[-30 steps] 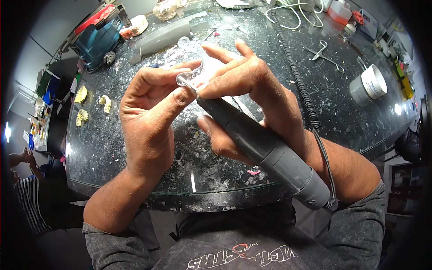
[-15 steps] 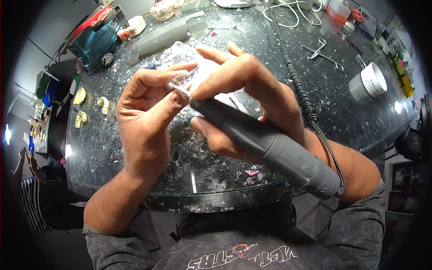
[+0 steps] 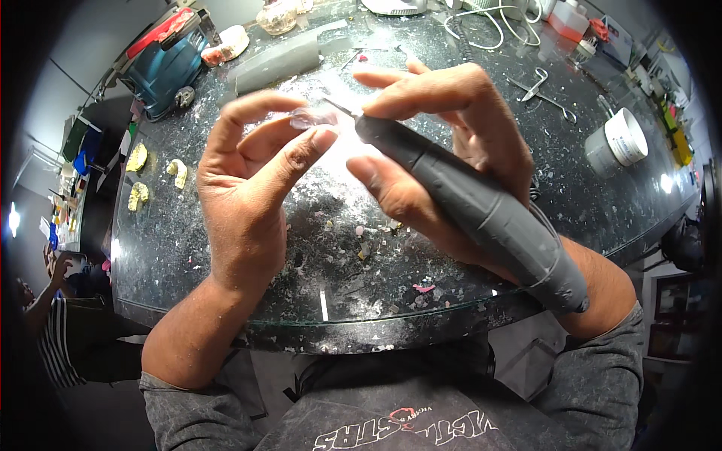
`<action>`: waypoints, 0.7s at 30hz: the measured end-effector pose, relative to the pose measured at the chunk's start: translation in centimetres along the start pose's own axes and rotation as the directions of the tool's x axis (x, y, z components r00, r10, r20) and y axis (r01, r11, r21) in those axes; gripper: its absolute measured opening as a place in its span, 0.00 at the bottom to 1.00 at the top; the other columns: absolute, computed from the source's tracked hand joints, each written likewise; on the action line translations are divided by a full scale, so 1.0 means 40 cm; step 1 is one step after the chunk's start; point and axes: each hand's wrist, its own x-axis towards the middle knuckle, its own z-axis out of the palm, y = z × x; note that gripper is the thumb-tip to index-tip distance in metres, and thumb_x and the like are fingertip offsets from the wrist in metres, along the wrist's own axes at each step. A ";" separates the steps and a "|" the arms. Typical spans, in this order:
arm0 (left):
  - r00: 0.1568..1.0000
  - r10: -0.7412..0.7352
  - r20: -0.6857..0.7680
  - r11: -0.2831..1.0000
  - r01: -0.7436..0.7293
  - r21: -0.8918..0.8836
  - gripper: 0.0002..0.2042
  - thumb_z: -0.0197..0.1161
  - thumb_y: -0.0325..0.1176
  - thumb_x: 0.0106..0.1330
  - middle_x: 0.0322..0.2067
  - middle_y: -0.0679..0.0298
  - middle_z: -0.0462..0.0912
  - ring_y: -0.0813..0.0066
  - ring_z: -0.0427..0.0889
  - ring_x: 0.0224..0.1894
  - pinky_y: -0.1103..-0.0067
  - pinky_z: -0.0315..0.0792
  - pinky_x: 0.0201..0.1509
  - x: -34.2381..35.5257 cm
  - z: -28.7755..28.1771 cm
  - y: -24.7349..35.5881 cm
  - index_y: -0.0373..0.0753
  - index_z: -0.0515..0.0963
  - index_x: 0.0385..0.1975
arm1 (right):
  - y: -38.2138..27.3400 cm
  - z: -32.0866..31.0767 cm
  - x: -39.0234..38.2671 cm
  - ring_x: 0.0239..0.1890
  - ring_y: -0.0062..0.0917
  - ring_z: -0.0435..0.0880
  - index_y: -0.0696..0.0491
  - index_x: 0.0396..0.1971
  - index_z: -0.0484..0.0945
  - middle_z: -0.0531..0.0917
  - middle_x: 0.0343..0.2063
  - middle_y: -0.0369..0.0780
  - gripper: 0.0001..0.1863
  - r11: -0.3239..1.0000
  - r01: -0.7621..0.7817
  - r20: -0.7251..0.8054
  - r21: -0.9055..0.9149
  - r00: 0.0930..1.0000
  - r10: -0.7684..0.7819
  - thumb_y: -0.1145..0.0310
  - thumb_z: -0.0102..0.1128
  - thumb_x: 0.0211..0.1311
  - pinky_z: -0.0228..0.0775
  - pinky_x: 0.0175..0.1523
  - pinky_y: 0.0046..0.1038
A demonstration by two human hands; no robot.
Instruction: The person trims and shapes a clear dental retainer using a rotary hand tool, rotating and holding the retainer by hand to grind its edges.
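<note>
My left hand (image 3: 252,177) pinches a small clear plastic dental piece (image 3: 310,118) between thumb and fingers; it looks like a transparent aligner or splint, partly washed out by glare. In my right hand (image 3: 466,143) lies a thick dark grey rotary handpiece (image 3: 481,214), gripped between thumb and fingers. The handpiece slants from my right forearm up toward the left. From its nose sticks a thin metal bur (image 3: 338,104), its tip just right of the clear piece and apart from it. Bright light on the table lies behind both.
Dusty black tabletop (image 3: 323,255) with scattered scraps. Yellowish dental casts (image 3: 138,158) sit at left; a teal machine (image 3: 162,79) and a grey curved sheet (image 3: 278,64) stand behind. Scissors (image 3: 538,86), a white tub (image 3: 624,137) and a bottle of red liquid (image 3: 568,19) are at right. Another person (image 3: 64,323) is at far left.
My right hand has drawn the handpiece up and right, away from the clear piece, baring the bur. My left hand keeps its hold, with the clear piece turned.
</note>
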 end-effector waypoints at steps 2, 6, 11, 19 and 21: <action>0.999 -0.010 -0.046 1.000 0.009 -0.002 0.16 0.67 0.21 0.60 0.39 0.53 0.85 0.73 0.83 0.45 0.78 0.76 0.53 0.005 0.002 -0.002 0.31 0.75 0.48 | -0.008 -0.003 0.002 0.52 0.36 0.81 0.59 0.44 0.72 0.78 0.40 0.42 0.21 1.000 -0.008 0.005 0.012 1.000 0.008 0.78 0.69 0.51 0.64 0.64 0.44; 0.999 0.013 -0.034 0.997 -0.010 0.074 0.12 0.68 0.22 0.59 0.37 0.56 0.85 0.75 0.84 0.42 0.80 0.77 0.50 0.002 -0.011 -0.010 0.30 0.79 0.41 | -0.012 -0.001 -0.004 0.50 0.34 0.82 0.59 0.44 0.72 0.78 0.39 0.43 0.19 0.996 -0.080 0.019 0.027 0.997 0.080 0.81 0.66 0.50 0.70 0.60 0.37; 0.999 0.025 -0.029 0.992 -0.021 0.128 0.12 0.68 0.21 0.59 0.37 0.56 0.85 0.76 0.84 0.41 0.81 0.78 0.49 0.000 -0.018 -0.007 0.30 0.78 0.42 | -0.009 -0.001 -0.007 0.49 0.32 0.83 0.59 0.42 0.73 0.78 0.39 0.43 0.18 0.997 -0.077 0.063 0.033 0.995 0.075 0.83 0.63 0.48 0.71 0.60 0.35; 0.995 0.096 0.040 0.983 -0.101 0.151 0.11 0.64 0.17 0.59 0.40 0.53 0.84 0.72 0.84 0.44 0.80 0.79 0.50 -0.006 -0.018 -0.005 0.29 0.77 0.42 | -0.009 0.029 -0.007 0.34 0.24 0.82 0.58 0.37 0.77 0.79 0.32 0.40 0.18 1.000 -0.016 -0.055 0.023 0.998 0.017 0.78 0.72 0.42 0.76 0.40 0.24; 0.991 0.122 0.048 0.984 -0.127 0.126 0.11 0.63 0.15 0.59 0.42 0.52 0.83 0.71 0.83 0.47 0.78 0.79 0.51 -0.007 -0.018 -0.007 0.29 0.76 0.42 | -0.007 0.029 -0.005 0.34 0.25 0.82 0.58 0.37 0.77 0.79 0.32 0.40 0.18 1.000 -0.004 -0.038 0.016 0.999 0.005 0.78 0.71 0.42 0.75 0.41 0.24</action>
